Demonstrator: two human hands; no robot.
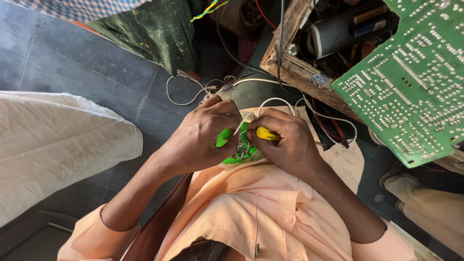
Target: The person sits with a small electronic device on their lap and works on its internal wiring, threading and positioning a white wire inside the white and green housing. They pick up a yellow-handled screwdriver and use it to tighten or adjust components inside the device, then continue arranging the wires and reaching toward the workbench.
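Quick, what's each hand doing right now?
Left hand: closed on a small green circuit board.
Right hand: closed on a yellow-handled tool.

Most of the small green circuit board (231,145) is covered by the left hand (205,137) and the right hand (289,142). Only the yellow handle of the tool (267,134) is seen; its tip is hidden. The large green board (411,82) is cut off by the right edge.

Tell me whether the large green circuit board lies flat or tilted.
Tilted: the large green circuit board leans over the wooden crate's edge, solder side up.
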